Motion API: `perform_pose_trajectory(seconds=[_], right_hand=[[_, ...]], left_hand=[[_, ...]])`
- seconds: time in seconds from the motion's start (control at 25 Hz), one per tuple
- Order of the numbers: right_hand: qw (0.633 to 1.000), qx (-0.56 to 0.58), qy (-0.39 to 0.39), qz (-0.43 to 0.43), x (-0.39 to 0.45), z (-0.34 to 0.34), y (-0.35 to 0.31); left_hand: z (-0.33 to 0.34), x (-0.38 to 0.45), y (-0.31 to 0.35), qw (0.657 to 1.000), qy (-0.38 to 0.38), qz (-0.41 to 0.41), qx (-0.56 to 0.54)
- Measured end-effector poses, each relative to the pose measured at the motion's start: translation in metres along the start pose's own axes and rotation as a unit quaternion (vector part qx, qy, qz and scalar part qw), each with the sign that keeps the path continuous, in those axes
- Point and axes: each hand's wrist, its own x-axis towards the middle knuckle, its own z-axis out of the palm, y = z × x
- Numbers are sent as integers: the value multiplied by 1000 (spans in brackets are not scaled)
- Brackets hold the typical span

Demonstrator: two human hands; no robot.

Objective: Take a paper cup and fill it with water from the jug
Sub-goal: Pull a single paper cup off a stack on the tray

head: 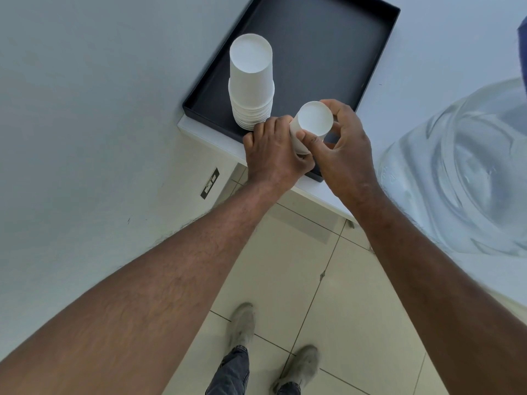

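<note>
A white paper cup [313, 118], upside down with its base toward me, is held over the near edge of a black tray [328, 47]. My left hand [273, 155] grips its lower side and my right hand [345, 146] wraps its top and right side. A stack of upturned white paper cups [251, 81] stands in the tray just left of the held cup. The big clear water jug [462, 172] fills the right edge of the view, right of my right hand.
The tray lies on a white counter [427, 52] whose corner ends beside my left hand. A pale wall [85, 109] with a socket [210, 183] lies to the left. Below are floor tiles [285, 266] and my shoes.
</note>
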Motion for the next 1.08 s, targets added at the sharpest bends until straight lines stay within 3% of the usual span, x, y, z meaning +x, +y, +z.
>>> perform_pose_trajectory(seconds=[0.44, 1.08], right_hand=[[999, -18, 36, 14, 3, -7, 7], [998, 41, 14, 41, 4, -4, 3]], left_hand=[[-1, -7, -5, 999, 0, 17, -33], [-3, -10, -5, 998, -18, 11, -55]])
